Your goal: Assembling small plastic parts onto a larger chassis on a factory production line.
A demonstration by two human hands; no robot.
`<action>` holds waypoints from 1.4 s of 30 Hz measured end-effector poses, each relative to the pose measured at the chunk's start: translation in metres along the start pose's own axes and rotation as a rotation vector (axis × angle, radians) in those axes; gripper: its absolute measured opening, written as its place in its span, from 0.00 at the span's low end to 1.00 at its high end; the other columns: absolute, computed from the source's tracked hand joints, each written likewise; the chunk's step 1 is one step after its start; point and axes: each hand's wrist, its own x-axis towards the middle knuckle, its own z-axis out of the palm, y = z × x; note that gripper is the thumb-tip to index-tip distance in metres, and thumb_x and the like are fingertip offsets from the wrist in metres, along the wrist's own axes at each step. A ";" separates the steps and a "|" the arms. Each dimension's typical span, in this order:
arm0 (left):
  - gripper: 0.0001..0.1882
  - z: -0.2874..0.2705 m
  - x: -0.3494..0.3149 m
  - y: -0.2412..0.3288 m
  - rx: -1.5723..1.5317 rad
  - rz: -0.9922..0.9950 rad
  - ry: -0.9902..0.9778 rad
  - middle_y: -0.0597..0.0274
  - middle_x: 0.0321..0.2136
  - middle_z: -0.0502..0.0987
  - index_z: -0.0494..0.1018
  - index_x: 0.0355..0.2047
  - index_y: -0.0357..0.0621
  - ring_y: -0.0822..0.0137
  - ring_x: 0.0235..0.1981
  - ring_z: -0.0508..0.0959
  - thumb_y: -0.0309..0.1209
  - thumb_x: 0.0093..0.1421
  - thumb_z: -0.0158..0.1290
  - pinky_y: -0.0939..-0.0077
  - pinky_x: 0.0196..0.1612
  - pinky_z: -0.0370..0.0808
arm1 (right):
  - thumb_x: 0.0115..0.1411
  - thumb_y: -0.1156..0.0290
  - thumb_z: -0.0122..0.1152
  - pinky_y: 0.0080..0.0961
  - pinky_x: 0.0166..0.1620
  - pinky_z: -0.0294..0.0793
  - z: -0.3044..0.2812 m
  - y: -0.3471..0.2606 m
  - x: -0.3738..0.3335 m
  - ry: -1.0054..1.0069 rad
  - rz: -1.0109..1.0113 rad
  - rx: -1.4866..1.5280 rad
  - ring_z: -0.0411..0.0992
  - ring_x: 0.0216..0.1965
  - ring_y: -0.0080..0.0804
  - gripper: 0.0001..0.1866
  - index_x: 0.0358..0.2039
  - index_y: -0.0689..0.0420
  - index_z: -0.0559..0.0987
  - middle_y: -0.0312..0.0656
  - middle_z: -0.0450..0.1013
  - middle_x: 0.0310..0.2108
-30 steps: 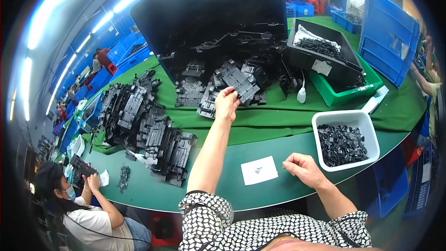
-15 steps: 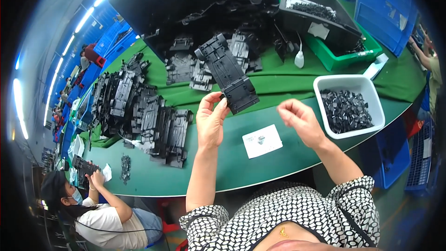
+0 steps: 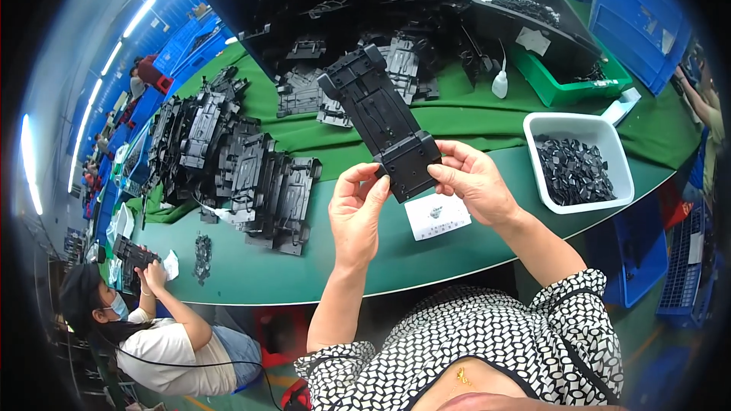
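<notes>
Raised over the table is a black plastic chassis-like part (image 3: 381,118), long and flat with rounded wheel-arch shapes at its corners. My left hand (image 3: 358,217) pinches its near left corner between thumb and fingers. At the near right corner, the thumb and fingers of my right hand (image 3: 476,183) are closed on the same part. Whether a small piece is also under the right fingertips cannot be made out. Below the part lies a white printed card (image 3: 440,217), partly covered by my right hand. A white bin (image 3: 626,183) full of small black pieces (image 3: 572,171) stands to the right.
Stacked black chassis parts (image 3: 259,183) fill the left, with more in a large black box (image 3: 327,0) at the back. A black bin (image 3: 525,38) sits in a green crate (image 3: 560,91). A white bottle (image 3: 499,85) stands nearby. A co-worker (image 3: 164,342) handles a similar part.
My right hand has come left and taken hold of the chassis-like part's near right corner. The part stays in my left hand. The view has shifted slightly.
</notes>
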 end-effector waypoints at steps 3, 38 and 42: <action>0.14 0.001 -0.004 0.003 -0.004 0.016 0.007 0.65 0.37 0.72 0.69 0.44 0.39 0.76 0.38 0.73 0.20 0.58 0.54 0.82 0.44 0.72 | 0.58 0.72 0.60 0.15 0.36 0.70 0.004 -0.001 -0.003 -0.005 0.001 0.045 0.69 0.33 0.16 0.22 0.51 0.65 0.67 0.36 0.73 0.37; 0.27 -0.006 0.024 0.054 1.226 0.915 -0.202 0.53 0.47 0.75 0.73 0.46 0.38 0.52 0.50 0.73 0.11 0.42 0.45 0.62 0.55 0.67 | 0.64 0.69 0.51 0.15 0.36 0.69 0.001 -0.035 -0.021 -0.118 -0.121 -0.170 0.70 0.31 0.18 0.14 0.47 0.63 0.73 0.40 0.75 0.37; 0.27 -0.007 0.023 0.045 1.263 0.968 -0.213 0.51 0.46 0.75 0.73 0.46 0.36 0.52 0.50 0.73 0.10 0.42 0.43 0.61 0.54 0.68 | 0.64 0.68 0.52 0.15 0.36 0.69 0.002 -0.029 -0.025 -0.130 -0.124 -0.094 0.70 0.30 0.18 0.14 0.46 0.62 0.74 0.39 0.75 0.35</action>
